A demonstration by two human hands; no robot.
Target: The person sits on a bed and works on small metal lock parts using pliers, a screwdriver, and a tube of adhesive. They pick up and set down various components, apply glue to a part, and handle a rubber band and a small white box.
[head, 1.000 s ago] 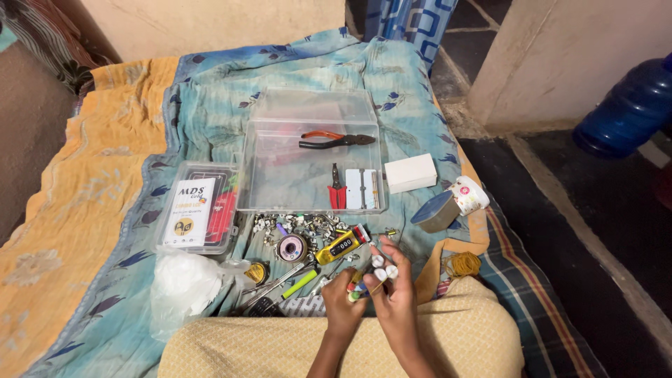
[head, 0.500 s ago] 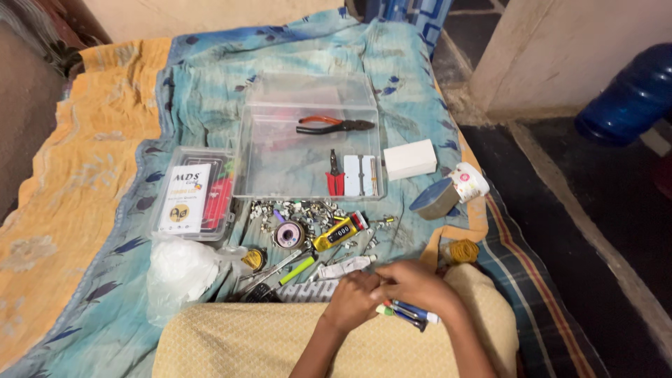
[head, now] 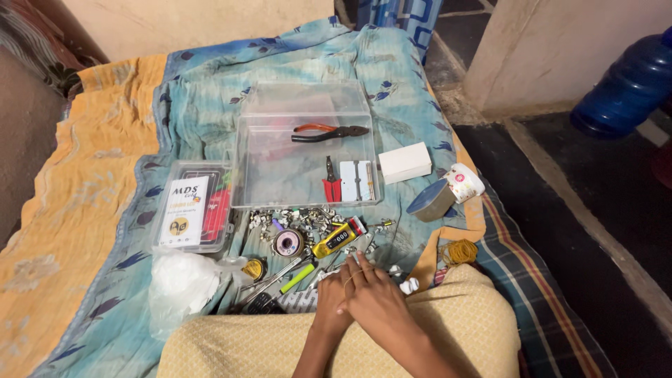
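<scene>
On a blue patterned cloth [head: 210, 91] spread over an orange sheet [head: 91, 175], seen from the head camera, both hands lie together at the near edge of a scatter of small parts. The right hand [head: 381, 304] lies over the left hand [head: 334, 308], fingers stretched out flat and close together, tips pointing toward the parts; the right hand grips nothing that shows. A thin rubber band [head: 348, 278] loops around its fingers. The left hand is mostly covered, so I cannot tell whether its fingers are curled on anything.

Just beside the fingertips, to the right, lie small white pieces [head: 407, 285]. Just beyond the fingertips is a yellow glue tube [head: 338, 238], and left of it a small spool of wire [head: 287, 242], a green-handled tool [head: 297, 278] and a heap of small metal fittings [head: 294, 218]. Farther back stands a clear plastic box [head: 280, 175], open, holding orange-handled pliers [head: 329, 132] and a small red tool [head: 331, 187]. Left of that box sits a closed clear case [head: 192, 206] with a printed card inside, and near it a crumpled clear plastic bag [head: 182, 283].

Right of the box are a white cardboard box [head: 404, 162], a tipped blue-lidded container [head: 432, 199], and a coil of yellow bands [head: 458, 252]. A blue water jug [head: 626, 87] stands on the floor, well apart.
</scene>
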